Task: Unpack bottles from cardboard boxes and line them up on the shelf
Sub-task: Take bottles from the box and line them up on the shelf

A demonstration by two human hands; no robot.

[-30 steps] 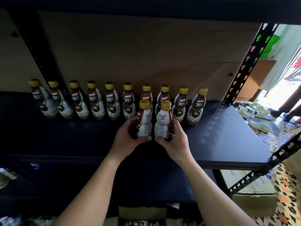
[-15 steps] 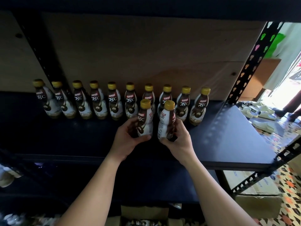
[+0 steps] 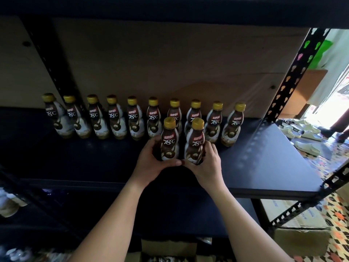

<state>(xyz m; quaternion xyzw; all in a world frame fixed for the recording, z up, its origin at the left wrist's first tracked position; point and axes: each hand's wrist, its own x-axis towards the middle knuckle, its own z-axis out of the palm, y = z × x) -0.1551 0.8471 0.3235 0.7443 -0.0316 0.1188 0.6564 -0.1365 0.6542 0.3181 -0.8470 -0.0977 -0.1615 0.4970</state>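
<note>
Two Kopiko 78°C bottles with gold caps stand upright side by side on the dark shelf board (image 3: 264,167), just in front of a back row. My left hand (image 3: 151,163) grips the lower part of the left front bottle (image 3: 169,140). My right hand (image 3: 207,163) grips the right front bottle (image 3: 195,142). Both labels face me. The back row of several bottles (image 3: 113,118) runs from the left upright to the right, one (image 3: 233,125) at its right end. An open cardboard box (image 3: 168,250) sits on the floor below, partly hidden by my arms.
Black perforated uprights (image 3: 289,82) frame the shelf, with a plywood back panel (image 3: 170,63) behind the row. A closed cardboard box (image 3: 300,233) lies under the shelf's right end. Sandals (image 3: 306,133) lie on the patterned floor to the right. Bare shelf surface lies right and left of my hands.
Both hands have turned their bottles on the shelf so the labels face me, the right bottle most of all. The view has shifted slightly closer.
</note>
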